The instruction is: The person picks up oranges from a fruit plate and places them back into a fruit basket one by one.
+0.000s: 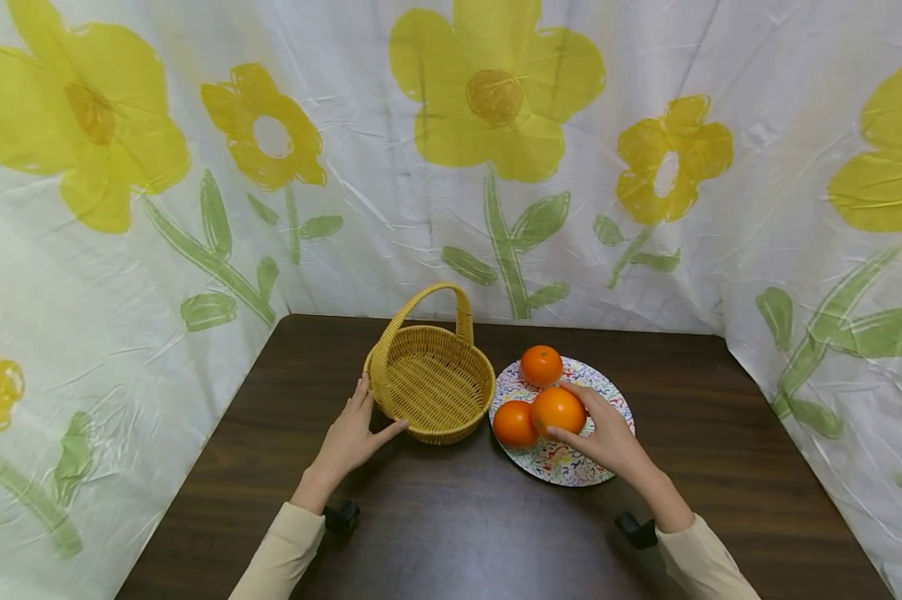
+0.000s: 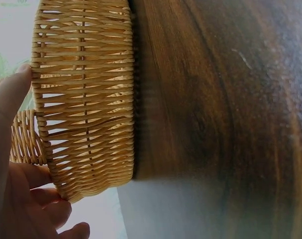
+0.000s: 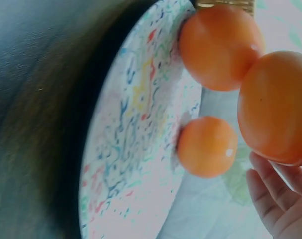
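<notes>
"Cream sleeves [image 1: 278, 550] are seen lowest in the head view, at about seven o'clock and between four and five; a small black device [image 1: 341, 517] is worn at each wrist."

"And what is held by the right hand [image 1: 604, 429]?"

"A large orange [image 1: 558, 411] is gripped between thumb and fingers, approached from its four o'clock side. By the right wrist view, it is held above the patterned plate [image 1: 563, 471]."

"Is other fruit borne there?"

"A small orange [image 1: 541, 365] is set at the plate's eleven o'clock, and a third orange [image 1: 515, 423] at nine. Whether the third is touched by the gripped one cannot be told."

"How is the left hand [image 1: 353, 433] placed?"

"It is laid against the wicker basket [image 1: 428, 392]: the nine o'clock side is touched by outstretched fingers, the seven o'clock side by the spread thumb. The basket is stood on the dark table [image 1: 451, 525], just beside the plate, between nine and ten o'clock from it."

"And beyond?"

"At twelve o'clock, a flowered curtain [image 1: 391, 208] is hung."
</notes>
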